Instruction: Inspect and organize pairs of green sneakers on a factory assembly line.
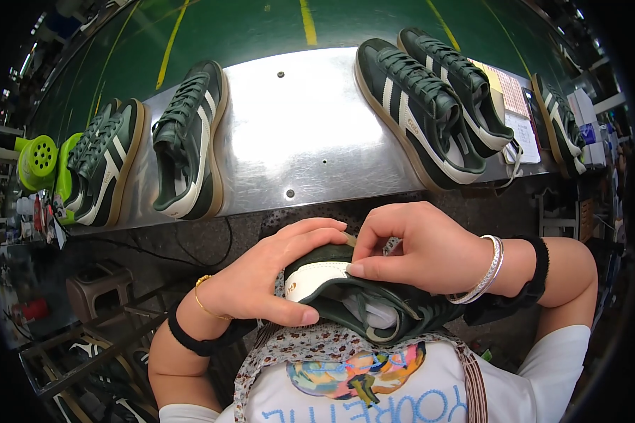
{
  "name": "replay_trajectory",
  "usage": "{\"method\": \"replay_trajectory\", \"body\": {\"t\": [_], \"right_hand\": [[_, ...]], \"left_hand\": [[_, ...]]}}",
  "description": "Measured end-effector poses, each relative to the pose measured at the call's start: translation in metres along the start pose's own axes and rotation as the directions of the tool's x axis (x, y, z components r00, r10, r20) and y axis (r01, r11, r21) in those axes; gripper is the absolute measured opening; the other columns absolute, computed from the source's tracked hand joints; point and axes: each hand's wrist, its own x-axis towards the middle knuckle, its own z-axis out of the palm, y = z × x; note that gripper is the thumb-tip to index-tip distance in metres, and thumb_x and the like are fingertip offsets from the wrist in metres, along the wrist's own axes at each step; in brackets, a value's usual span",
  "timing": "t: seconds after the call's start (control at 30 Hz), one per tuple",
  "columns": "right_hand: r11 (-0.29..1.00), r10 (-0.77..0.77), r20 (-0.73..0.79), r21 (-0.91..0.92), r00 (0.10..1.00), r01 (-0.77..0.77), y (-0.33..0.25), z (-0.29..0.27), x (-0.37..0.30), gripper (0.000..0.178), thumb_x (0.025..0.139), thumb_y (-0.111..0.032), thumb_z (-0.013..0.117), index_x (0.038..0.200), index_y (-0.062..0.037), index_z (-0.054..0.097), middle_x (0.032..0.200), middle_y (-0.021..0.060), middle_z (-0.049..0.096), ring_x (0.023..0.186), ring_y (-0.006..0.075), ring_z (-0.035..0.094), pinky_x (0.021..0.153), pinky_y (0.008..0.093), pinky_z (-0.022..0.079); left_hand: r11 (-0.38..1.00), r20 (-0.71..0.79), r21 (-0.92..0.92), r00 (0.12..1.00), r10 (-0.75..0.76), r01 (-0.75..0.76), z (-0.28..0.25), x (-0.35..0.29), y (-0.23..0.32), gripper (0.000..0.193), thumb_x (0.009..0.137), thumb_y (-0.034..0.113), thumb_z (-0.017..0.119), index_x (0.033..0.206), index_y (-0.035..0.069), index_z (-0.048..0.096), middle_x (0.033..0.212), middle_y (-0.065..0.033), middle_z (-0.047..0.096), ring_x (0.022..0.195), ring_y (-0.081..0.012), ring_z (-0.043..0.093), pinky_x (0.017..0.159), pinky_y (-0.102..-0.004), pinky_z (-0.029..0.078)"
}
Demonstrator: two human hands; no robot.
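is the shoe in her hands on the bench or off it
Off it: the dark green sneaker is held against the body by left hand and right hand.

Both hands hold a green sneaker.

Both hands meet before the chest: left hand cupped, right hand with fingers pinched.

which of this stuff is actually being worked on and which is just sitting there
In hand:
dark green shoe, gripped at the heel by the left hand and pinched at the collar by the right hand

Lying about:
five finished shoes on the metal bench
papers
green plastic object
brown stool
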Motion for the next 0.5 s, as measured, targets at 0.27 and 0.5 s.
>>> {"method": "replay_trajectory", "body": {"t": [0.27, 0.5], "right_hand": [[1.000, -0.011, 0.000, 0.010, 1.000, 0.011, 0.0012, 0.0007, -0.0031, 0.014, 0.073, -0.013, 0.066, 0.077, -0.0004, 0.063, 0.070, 0.0103, 0.061, 0.063, 0.0173, 0.060, 0.059, 0.0275, 0.047], [1.000, 0.008, 0.003, -0.017, 1.000, -0.008, 0.0005, 0.0005, -0.0005, 0.014, 0.073, -0.013, 0.065, 0.077, -0.0003, 0.062, 0.070, 0.0097, 0.061, 0.064, 0.0169, 0.060, 0.060, 0.0270, 0.047]], "left_hand": [[1.000, -0.004, 0.004, 1.000, 0.001, -0.001, 0.0016, -0.0021, 0.0013, 0.086, 0.055, 0.052, 0.065, 0.120, -0.002, 0.045, 0.127, -0.0201, 0.039, 0.118, -0.0315, 0.040, 0.099, -0.0388, 0.029], [1.000, 0.010, 0.003, 1.000, -0.003, 0.003, -0.0005, -0.0009, 0.0009, 0.087, 0.055, 0.052, 0.065, 0.121, -0.002, 0.045, 0.127, -0.0203, 0.038, 0.119, -0.0315, 0.039, 0.099, -0.0386, 0.029]]}}
